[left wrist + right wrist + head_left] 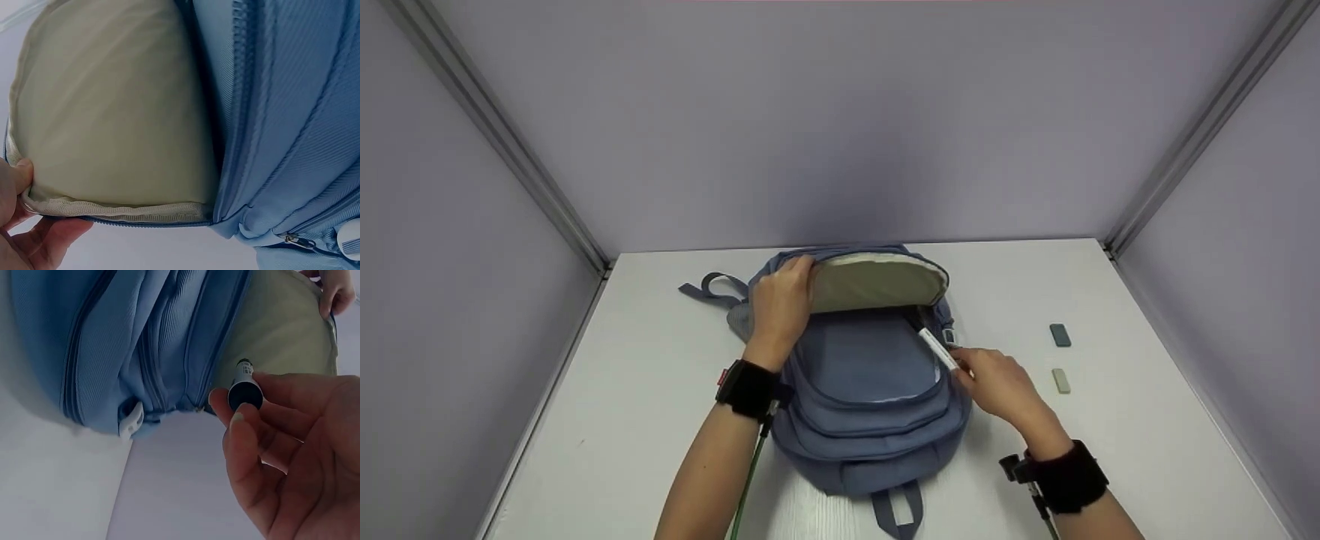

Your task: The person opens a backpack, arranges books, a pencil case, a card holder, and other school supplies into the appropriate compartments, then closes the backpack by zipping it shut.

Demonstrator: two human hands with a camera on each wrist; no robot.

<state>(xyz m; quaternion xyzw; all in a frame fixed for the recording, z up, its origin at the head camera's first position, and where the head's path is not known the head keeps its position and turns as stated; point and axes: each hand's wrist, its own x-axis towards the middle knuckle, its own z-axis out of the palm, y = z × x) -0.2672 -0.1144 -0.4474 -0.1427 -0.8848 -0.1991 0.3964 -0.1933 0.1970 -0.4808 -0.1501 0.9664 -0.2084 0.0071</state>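
Observation:
A blue backpack (877,420) lies on the table with its front pocket unzipped. My left hand (782,307) pinches the edge of the raised flap, whose beige lining (124,107) faces out. In the left wrist view, the thumb lies on the lining side of the zipper edge and the fingers (62,233) behind it. With thumb and fingertips, my right hand (997,382) holds a white marker (937,349) with black ends. It slants up and left, its far end at the pocket opening under the flap. The right wrist view shows the marker's black near end (245,396).
On the white table (660,427), to the right of the backpack, lie a dark blue-grey small block (1060,335) and a pale green one (1060,381). A strap (709,292) sticks out at the left. Grey panels (855,127) enclose the table at back and sides.

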